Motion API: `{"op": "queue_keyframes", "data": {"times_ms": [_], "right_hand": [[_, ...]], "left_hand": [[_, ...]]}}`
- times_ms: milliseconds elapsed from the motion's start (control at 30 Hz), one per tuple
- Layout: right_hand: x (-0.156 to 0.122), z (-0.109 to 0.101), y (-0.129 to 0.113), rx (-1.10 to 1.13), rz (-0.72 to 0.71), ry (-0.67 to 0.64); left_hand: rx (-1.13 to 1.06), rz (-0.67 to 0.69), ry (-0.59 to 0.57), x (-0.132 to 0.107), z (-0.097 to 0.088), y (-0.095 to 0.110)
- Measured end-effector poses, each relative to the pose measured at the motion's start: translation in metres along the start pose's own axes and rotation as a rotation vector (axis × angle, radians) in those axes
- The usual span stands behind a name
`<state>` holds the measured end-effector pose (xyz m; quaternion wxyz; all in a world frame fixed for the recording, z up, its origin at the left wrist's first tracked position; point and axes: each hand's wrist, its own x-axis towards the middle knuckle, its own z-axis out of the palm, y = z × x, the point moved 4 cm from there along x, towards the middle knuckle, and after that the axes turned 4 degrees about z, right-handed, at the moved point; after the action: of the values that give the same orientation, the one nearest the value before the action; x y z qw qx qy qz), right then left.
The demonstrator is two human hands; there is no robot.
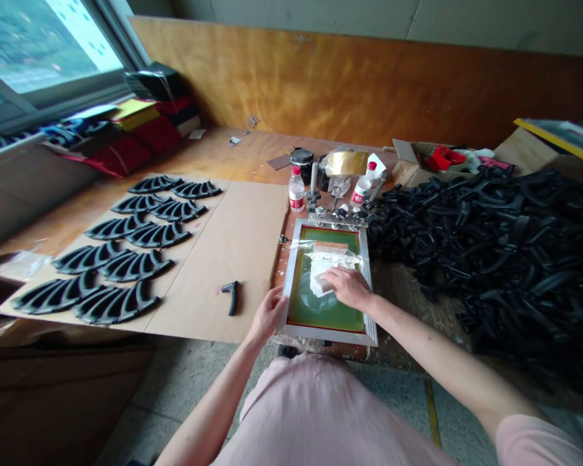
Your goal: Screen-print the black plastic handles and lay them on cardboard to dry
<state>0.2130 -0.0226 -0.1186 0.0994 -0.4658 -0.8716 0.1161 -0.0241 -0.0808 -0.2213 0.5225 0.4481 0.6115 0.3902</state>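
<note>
A screen-printing frame [373, 327] with a silver metal border and a green mesh [304, 304] lies in front of me. My left hand [269, 314] is closed on the frame's lower left edge. My right hand [348, 287] presses a crumpled white wipe [320, 266] against the mesh, its fingers bent over it. Just above the wipe, a squeegee with a wooden handle [331, 247] rests across the mesh, partly under clear plastic film. Metal clamps [339, 217] hold the frame at its far end. What lies under the frame is mostly hidden.
To the left, cardboard [194, 285] carries rows of curved black parts [136, 264] and one lone black part [232, 298]. A large heap of black parts [490, 239] covers the right side. Bottles [296, 191] and a dark jar [302, 165] stand behind the frame.
</note>
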Motion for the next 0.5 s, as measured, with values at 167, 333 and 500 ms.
{"op": "queue_keyframes", "data": {"times_ms": [167, 333, 500], "right_hand": [[-0.016, 0.01, -0.005, 0.034, -0.055, -0.035], [0.04, -0.031, 0.014, 0.088, 0.166, 0.137], [0.052, -0.088, 0.076, 0.127, 0.402, 0.348]], "left_hand": [[-0.024, -0.016, 0.005, -0.003, 0.002, 0.008], [-0.131, -0.06, -0.04, -0.015, -0.004, 0.042], [-0.298, -0.009, -0.051, -0.024, -0.015, 0.107]]}}
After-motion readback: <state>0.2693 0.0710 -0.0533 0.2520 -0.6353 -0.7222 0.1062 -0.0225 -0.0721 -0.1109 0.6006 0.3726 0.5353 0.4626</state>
